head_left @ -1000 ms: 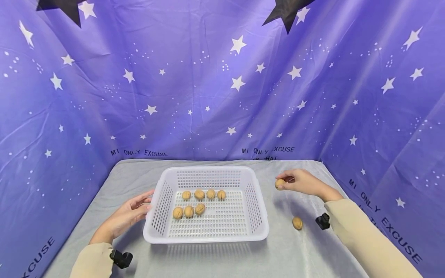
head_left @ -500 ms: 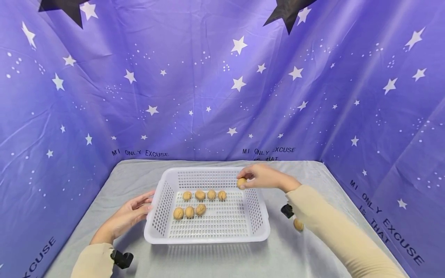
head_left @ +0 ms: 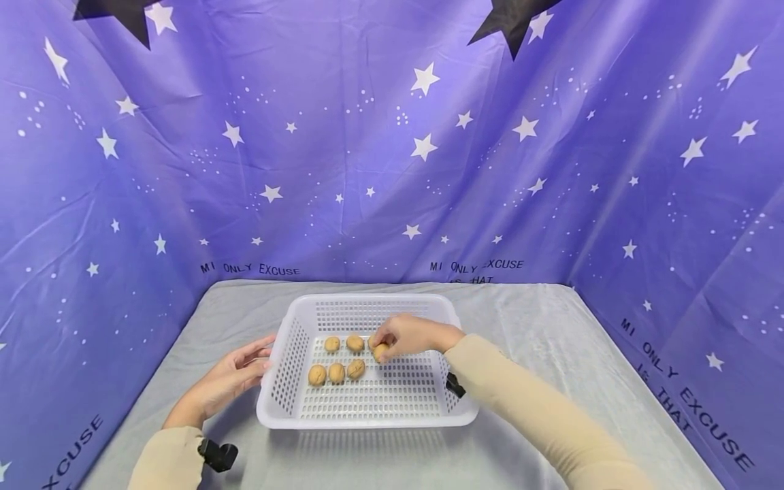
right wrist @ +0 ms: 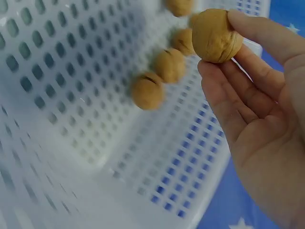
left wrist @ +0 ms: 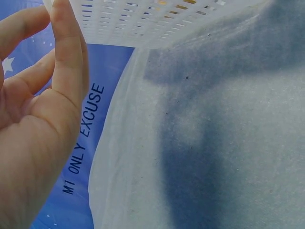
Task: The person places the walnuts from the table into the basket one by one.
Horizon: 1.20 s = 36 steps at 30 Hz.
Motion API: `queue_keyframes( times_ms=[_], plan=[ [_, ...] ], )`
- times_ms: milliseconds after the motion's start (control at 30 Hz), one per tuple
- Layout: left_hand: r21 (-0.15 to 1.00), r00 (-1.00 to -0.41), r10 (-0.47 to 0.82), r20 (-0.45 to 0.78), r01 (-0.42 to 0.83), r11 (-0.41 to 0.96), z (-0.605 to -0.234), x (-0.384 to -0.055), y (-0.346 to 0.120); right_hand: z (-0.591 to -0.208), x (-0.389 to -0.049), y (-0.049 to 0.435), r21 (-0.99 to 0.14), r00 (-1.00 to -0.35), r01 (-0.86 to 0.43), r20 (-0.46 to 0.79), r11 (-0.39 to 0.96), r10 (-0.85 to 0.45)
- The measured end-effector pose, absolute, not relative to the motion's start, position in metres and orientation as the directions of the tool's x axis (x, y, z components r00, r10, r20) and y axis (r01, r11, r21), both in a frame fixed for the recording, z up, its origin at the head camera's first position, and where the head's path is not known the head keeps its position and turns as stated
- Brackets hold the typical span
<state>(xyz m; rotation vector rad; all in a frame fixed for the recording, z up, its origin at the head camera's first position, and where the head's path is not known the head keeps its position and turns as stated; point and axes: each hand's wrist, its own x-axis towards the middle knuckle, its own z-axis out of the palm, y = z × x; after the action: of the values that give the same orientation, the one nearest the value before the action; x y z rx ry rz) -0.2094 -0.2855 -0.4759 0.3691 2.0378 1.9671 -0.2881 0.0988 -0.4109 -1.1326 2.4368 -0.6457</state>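
In the head view, a white perforated plastic basket [head_left: 367, 423] stands on the table. My left hand [head_left: 222, 382] rests its fingertips and thumb against the basket's left rim, the fingers fairly straight. Over the basket's middle, my right hand [head_left: 413, 336] pinches a walnut [right wrist: 217, 36] between thumb and fingers, above the basket floor. Two rows of walnuts lie below: a front row of three ending at one walnut [head_left: 356, 369], and a back row starting with another walnut [head_left: 332, 344]. The right hand partly covers the right end of the back row.
Grey cloth [head_left: 520, 313] covers the table. A purple star-printed curtain [head_left: 343, 170] encloses the back and both sides. Black wrist cameras [head_left: 218, 454] sit at both cuffs. The right sleeve [head_left: 527, 401] crosses over the basket's right wall.
My right hand has carried the walnut leftward from the table's right side, over the rim and into the basket. The loose walnut on the cloth is now hidden by the sleeve. My left hand stays put.
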Motion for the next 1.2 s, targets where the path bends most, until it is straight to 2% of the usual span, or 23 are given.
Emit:
queue_keyframes(
  times_ms=[200, 500, 867, 1033, 1200],
  plan=[
    [0.999, -0.928, 0.371, -0.031, -0.018, 0.038, -0.475, -0.208, -0.286, -0.438, -0.290, 0.087, -0.517, -0.617, -0.586, -0.214, 0.624, -0.757],
    [1.000, -0.923, 0.385, -0.023, -0.015, 0.023, -0.476, -0.208, -0.286, -0.452, -0.290, 0.087, -0.573, -0.644, -0.517, -0.230, 0.637, -0.730],
    [1.000, -0.926, 0.378, -0.013, -0.001, 0.031, -0.478, -0.209, -0.288, -0.408, -0.290, 0.105, -0.572, -0.646, -0.551, -0.169, 0.608, -0.745],
    [0.999, -0.921, 0.389, -0.012, 0.001, 0.032, -0.478, -0.209, -0.289, -0.389, -0.289, 0.126, -0.540, -0.664, -0.584, -0.112, 0.606, -0.739],
    [0.999, -0.917, 0.399, -0.009, 0.004, 0.032, -0.477, -0.209, -0.288, -0.379, -0.285, 0.157, -0.559, -0.689, -0.572, -0.070, 0.601, -0.722]
  ],
)
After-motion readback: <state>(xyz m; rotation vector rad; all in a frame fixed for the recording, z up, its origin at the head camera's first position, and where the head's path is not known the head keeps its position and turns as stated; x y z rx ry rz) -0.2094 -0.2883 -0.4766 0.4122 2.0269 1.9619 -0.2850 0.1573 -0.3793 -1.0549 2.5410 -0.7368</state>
